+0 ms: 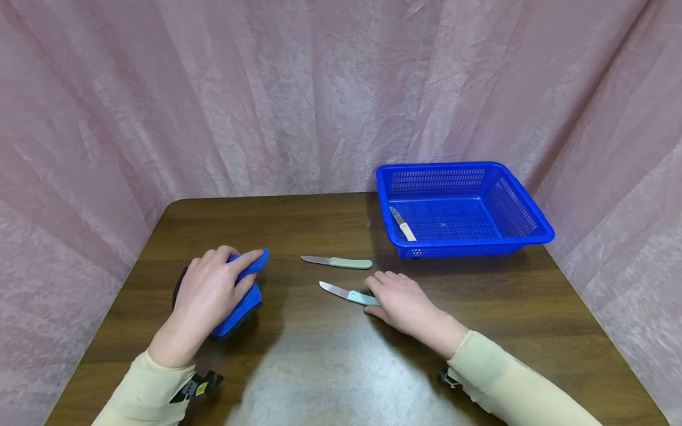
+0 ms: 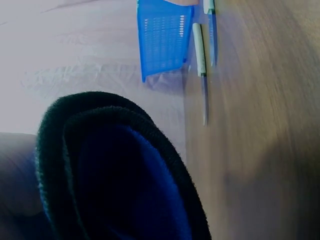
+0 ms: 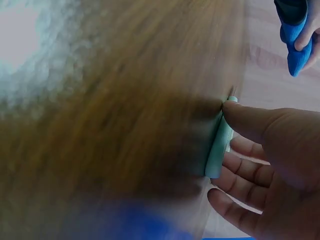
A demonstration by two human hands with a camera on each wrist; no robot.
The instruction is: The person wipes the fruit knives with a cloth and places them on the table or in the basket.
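Note:
My left hand (image 1: 209, 296) grips a blue cloth mitt (image 1: 246, 305) at the left of the table. Close to the left wrist camera, the mitt's dark fuzzy hem (image 2: 107, 111) surrounds a blue inside. A paring knife with a mint-green handle (image 1: 362, 297) lies in front of my right hand (image 1: 407, 305), its blade to the left. My right thumb (image 3: 252, 120) and fingers pinch that handle, as the right wrist view shows. Just behind it on the table lies another paring knife (image 1: 350, 262), with a pale green handle, its blade also leftward.
A blue perforated plastic basket (image 1: 474, 242) stands at the back right of the wooden table (image 1: 256, 222). Inside it, by the left wall, is a knife with a whitish handle (image 1: 407, 231). Pink curtains (image 1: 277, 100) hang behind the table and along both sides.

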